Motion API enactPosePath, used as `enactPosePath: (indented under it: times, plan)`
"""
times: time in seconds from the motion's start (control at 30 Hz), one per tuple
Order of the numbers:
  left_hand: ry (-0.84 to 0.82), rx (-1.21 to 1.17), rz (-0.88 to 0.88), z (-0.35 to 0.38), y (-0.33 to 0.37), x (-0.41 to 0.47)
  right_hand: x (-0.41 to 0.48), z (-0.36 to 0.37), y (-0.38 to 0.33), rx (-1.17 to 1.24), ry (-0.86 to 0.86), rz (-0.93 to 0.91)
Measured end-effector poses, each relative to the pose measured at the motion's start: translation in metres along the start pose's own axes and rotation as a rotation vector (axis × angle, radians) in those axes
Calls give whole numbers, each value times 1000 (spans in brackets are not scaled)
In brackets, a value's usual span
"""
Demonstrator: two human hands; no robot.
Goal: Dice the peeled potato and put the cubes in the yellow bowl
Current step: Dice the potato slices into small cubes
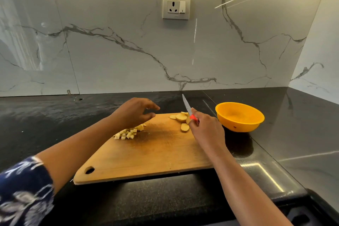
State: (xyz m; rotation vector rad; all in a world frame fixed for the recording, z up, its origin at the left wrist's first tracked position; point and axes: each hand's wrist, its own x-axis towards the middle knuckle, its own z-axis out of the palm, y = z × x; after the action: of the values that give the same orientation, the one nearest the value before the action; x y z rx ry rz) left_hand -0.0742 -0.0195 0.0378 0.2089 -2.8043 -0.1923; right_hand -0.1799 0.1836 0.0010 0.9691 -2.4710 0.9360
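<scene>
Right hand (pixel 205 130) grasps a red-handled knife (pixel 188 108) beside pale potato slices (pixel 180 118). Left hand (pixel 136 111), released, hovers above small potato cubes (pixel 128 133) on the wooden cutting board (pixel 146 156). Round yellow plastic bowl (pixel 240 116) sits right.

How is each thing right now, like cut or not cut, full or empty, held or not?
Cutting board, flat on the counter.
Potato cubes, diced, piled on the cutting board.
Potato slices, sliced, not yet diced.
Yellow bowl, upright, no cubes inside.
Knife, blade raised off the cutting board.
Left hand, open, holding nothing.
Right hand, gripping the knife.
</scene>
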Motion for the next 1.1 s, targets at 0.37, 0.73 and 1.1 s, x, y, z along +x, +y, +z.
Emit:
enactPosePath:
  times: [0.37, 0.73, 1.1]
  plan:
    - [-328, -159, -140, 46, 13, 86, 5, 1, 4, -13, 25, -18]
    - [-319, -403, -264, 26, -1, 79, 8, 0, 8, 11, 37, 1]
    - [-621, -495, -205, -18, 6, 8, -5, -7, -1, 3, 2, 13]
